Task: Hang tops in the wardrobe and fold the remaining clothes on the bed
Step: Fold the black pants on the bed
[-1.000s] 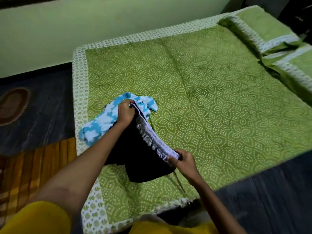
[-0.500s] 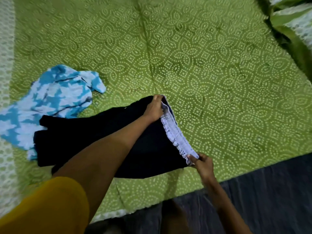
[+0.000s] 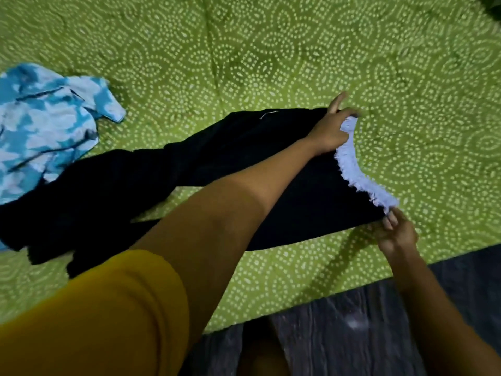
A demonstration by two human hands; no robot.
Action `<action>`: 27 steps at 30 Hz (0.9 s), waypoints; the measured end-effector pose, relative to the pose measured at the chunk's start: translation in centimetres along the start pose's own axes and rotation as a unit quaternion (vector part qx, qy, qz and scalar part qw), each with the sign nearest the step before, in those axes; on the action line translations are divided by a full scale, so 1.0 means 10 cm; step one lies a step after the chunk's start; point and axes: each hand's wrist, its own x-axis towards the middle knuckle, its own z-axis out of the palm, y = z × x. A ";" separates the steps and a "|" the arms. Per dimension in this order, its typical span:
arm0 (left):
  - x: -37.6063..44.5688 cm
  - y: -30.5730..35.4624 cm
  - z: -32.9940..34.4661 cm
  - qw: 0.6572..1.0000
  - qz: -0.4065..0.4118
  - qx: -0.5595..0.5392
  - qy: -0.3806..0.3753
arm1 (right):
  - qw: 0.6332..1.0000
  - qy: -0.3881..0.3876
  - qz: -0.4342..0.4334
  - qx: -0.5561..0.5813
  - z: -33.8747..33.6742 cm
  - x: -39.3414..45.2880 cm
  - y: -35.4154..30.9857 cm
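Observation:
A black garment (image 3: 303,202) with a white frilled waistband (image 3: 360,175) lies spread on the green patterned bedspread (image 3: 244,63). My left hand (image 3: 329,131) grips the far end of the waistband, one finger sticking out. My right hand (image 3: 394,233) pinches the near end of the waistband at the garment's corner. The garment's dark legs trail left under my left arm. A blue and white tie-dye garment (image 3: 46,128) lies crumpled at the left edge, partly under the black one.
The bed's near edge runs diagonally across the bottom right, with dark grey floor (image 3: 366,335) below it. My yellow sleeve (image 3: 95,321) fills the lower left corner.
Both hands have pulled the black garment to the right and laid it flatter on the bed, away from the blue garment. The view has dropped closer to the bed.

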 end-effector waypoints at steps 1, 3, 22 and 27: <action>-0.11 -0.06 0.05 0.999 -0.016 -0.014 0.033 | 0.999 -0.015 0.030 0.002 0.01 -0.01 0.07; -0.49 -0.28 0.15 0.991 -0.061 -0.057 0.106 | 0.994 -0.067 0.084 -0.016 0.08 -0.12 0.30; -4.38 -2.21 -0.35 0.674 -0.419 -0.408 0.452 | 0.976 -0.071 0.186 -0.085 1.18 -1.72 3.20; -4.71 -2.39 -0.78 0.569 -0.384 -0.519 0.509 | 0.969 -0.124 0.205 -0.063 1.39 -2.10 3.73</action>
